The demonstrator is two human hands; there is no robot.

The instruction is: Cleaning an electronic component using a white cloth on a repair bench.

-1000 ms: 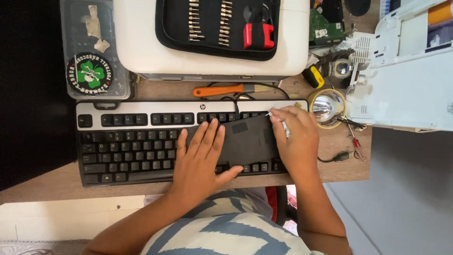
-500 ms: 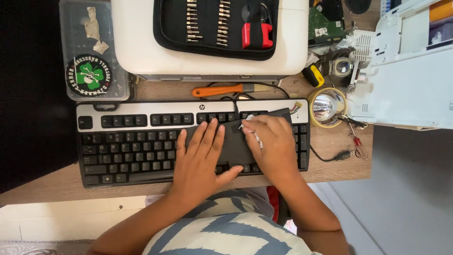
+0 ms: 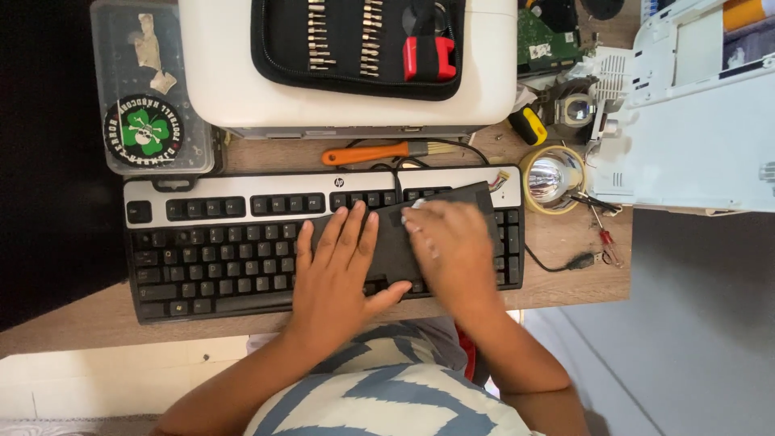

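The left hand (image 3: 335, 270) lies flat, fingers spread, pressing a dark flat panel (image 3: 404, 234) onto the right half of the keyboard (image 3: 218, 242). The right hand (image 3: 452, 246) is blurred on the panel, gripping something small and white; I cannot tell how tightly. Behind, on the bench (image 3: 557, 270), lies an orange-handled brush (image 3: 375, 152), then a black tool case (image 3: 355, 40).

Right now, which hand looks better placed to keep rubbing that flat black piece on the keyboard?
Probably the right hand: it lies on the flat black piece with something white at its fingertips. The left hand is spread flat, pinning the piece's left edge to the keyboard.
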